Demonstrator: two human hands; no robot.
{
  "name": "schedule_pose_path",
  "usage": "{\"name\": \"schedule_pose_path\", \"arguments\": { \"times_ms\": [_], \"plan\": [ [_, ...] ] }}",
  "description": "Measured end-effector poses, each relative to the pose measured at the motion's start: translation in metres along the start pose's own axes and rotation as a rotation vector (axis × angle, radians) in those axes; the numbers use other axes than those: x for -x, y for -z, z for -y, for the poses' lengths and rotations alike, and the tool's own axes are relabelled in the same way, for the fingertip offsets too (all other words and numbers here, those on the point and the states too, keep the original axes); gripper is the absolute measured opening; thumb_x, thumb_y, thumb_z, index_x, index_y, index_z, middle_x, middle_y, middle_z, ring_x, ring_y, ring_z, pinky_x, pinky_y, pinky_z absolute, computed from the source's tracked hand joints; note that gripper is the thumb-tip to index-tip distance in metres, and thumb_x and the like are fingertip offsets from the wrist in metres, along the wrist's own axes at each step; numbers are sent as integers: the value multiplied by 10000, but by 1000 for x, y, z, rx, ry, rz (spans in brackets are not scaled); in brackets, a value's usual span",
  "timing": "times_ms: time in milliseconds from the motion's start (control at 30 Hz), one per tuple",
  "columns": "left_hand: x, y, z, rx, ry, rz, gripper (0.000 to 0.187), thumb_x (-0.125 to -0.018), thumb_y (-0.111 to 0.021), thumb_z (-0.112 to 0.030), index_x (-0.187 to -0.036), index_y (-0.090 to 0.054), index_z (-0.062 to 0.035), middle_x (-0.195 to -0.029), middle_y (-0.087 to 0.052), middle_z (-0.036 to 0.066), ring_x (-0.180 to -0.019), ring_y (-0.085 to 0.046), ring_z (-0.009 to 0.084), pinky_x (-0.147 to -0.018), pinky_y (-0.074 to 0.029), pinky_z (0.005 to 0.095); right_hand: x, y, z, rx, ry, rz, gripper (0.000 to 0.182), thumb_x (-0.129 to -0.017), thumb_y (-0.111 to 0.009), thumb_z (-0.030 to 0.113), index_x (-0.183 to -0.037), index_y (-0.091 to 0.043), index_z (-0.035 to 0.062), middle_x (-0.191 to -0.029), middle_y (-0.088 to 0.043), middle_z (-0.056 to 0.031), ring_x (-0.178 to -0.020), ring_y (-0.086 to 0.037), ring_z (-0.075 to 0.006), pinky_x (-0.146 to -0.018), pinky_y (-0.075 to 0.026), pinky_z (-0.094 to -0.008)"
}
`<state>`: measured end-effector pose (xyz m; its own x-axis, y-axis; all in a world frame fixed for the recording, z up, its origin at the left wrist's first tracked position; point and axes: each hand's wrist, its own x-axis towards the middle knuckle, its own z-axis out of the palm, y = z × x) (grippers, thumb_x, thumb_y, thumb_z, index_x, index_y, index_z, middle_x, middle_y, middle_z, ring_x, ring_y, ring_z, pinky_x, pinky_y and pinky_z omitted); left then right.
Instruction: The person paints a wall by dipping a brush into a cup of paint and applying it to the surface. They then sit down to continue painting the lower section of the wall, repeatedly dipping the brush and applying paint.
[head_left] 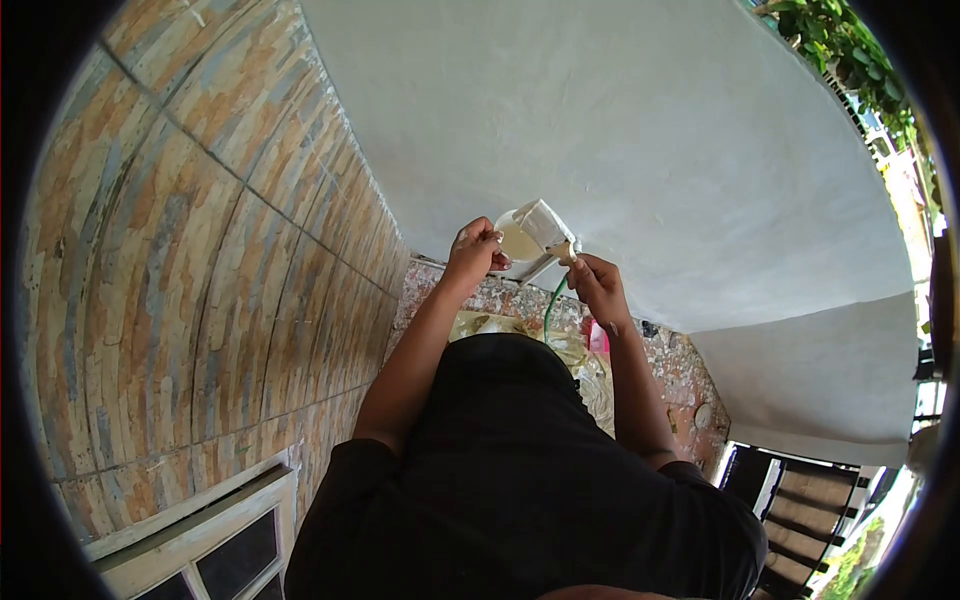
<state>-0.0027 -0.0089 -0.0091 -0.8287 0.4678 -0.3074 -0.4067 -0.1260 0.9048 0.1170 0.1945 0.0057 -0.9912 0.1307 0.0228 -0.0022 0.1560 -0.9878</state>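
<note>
My left hand (478, 258) pinches the rim of a small round container (518, 243) that has pale liquid or paint inside. In my right hand (594, 282) is the handle end of a wide paintbrush (543, 225), its white, paint-coated head tilted up and left over the container's right side. White paint marks the fingers of my left hand. Both hands are raised in front of the grey-white wall (640, 150). A green cord or hose (553, 305) hangs just below the brush and my right hand.
A wall of stone-patterned tiles (230, 270) rises on the left, above a white-framed window (210, 540). Below my hands lie crumpled sheeting (595, 390) and a pink object (599, 337) on rough, speckled ground (690, 380). Slatted wood (805, 510) and greenery (850, 50) are at the right.
</note>
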Motion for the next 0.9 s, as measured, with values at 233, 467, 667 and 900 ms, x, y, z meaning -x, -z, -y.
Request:
{"name": "schedule_pose_path", "arguments": {
  "times_ms": [233,467,667,900],
  "plan": [
    [21,59,-20,65,-20,-27,146,-914,-475,-97,-782,-425,-59,-668,-494,24,-535,-567,119,-519,-517,271,-14,-66,29,-391,-230,69,194,-923,-536,219,-814,-560,60,-575,-467,33,-447,-339,-22,-401,-237,-189],
    [31,104,-20,81,-64,-58,161,-916,-483,-98,-767,-428,-72,-652,-489,28,-514,-558,122,-478,-494,268,-26,-107,47,-272,-188,-25,118,-865,-609,134,-843,-610,18,-554,-448,46,-427,-347,-32,-387,-254,-211],
    [29,124,10,122,-47,-69,167,-909,-484,-80,-755,-417,-80,-626,-486,32,-484,-561,134,-443,-498,279,-42,-100,117,309,17,-263,320,-798,-662,147,-1083,-613,8,-589,-556,-22,-530,-480,-69,-478,-377,-256],
    [32,145,53,-75,-27,-45,101,-879,-463,-35,-803,-405,-69,-671,-511,55,-508,-583,149,-475,-541,312,-81,-68,254,589,460,-716,412,-777,-618,67,-1185,-558,67,-556,-476,-80,-494,-441,-148,-509,-394,-303]
  ]
}}
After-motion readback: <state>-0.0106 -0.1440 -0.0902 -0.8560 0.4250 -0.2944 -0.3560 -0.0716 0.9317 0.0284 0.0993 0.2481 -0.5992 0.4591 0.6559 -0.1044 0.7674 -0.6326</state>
